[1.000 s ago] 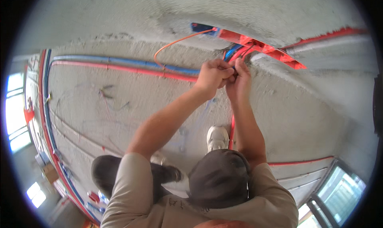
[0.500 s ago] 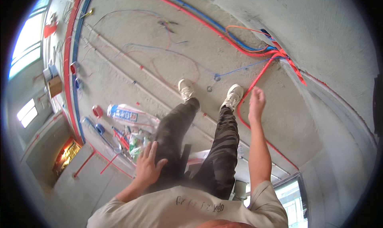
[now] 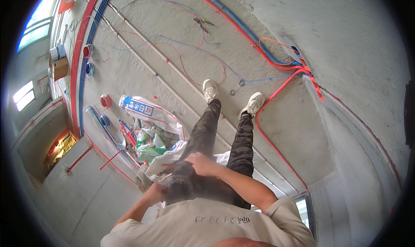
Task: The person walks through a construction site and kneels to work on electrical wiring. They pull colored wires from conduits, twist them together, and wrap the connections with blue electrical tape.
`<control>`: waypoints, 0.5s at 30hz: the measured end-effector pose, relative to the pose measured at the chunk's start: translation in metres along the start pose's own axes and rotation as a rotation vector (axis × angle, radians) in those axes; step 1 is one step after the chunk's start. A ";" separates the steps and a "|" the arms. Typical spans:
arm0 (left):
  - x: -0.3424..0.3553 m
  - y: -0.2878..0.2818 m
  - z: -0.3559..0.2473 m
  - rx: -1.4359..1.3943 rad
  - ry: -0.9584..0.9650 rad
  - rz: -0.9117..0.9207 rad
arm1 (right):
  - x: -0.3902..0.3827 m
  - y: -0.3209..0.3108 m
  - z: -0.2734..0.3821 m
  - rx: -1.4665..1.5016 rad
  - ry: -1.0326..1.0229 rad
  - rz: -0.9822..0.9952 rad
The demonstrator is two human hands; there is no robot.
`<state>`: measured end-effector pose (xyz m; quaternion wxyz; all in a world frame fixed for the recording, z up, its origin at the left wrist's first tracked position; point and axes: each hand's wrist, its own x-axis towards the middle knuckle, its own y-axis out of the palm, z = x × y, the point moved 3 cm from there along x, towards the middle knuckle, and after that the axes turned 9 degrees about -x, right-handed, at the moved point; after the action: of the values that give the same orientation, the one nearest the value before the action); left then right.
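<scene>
My right hand [image 3: 202,164] is held across my body in front of the thigh of my dark camouflage trousers [image 3: 203,130]. Its fingers are curled in, and nothing shows in them. Low beside my hip is my left hand [image 3: 159,191], blurred and seen mostly from the back, with its fingers hidden against the trousers. Left of my legs lies a white woven sack [image 3: 168,118] with blue print. Next to it are crumpled green and white plastic bags [image 3: 149,144] and short red pipe pieces [image 3: 129,135].
Two pale conduits [image 3: 173,91] run diagonally across the concrete floor under my feet. Red pipe [image 3: 270,136] bends to the right wall. Loose thin wires [image 3: 190,52] and a small dark-handled tool [image 3: 201,24] lie ahead. Tape rolls [image 3: 106,101] sit at left, near bundled pipes [image 3: 80,69].
My right hand has swung from out at the right to in front of my thigh. My left hand has dropped from the thigh toward my hip. The view has shifted slightly.
</scene>
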<state>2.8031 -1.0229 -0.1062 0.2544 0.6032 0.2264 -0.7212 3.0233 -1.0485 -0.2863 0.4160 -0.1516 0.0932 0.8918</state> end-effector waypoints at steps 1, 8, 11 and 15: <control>-0.004 0.005 -0.006 -0.125 0.050 0.009 | 0.001 0.001 -0.004 0.026 0.021 0.023; -0.015 0.025 -0.033 -0.564 0.504 -0.101 | -0.006 -0.005 -0.009 0.173 0.022 0.120; -0.013 0.032 -0.032 -0.131 0.700 -0.201 | -0.009 -0.007 0.000 0.164 0.071 0.100; -0.021 0.028 -0.014 0.066 0.542 -0.349 | -0.010 -0.016 0.006 0.200 0.061 0.032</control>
<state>2.8346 -1.0341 -0.0886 0.0377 0.7334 0.3624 -0.5739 3.0405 -1.0437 -0.2783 0.4114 -0.1351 0.1967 0.8796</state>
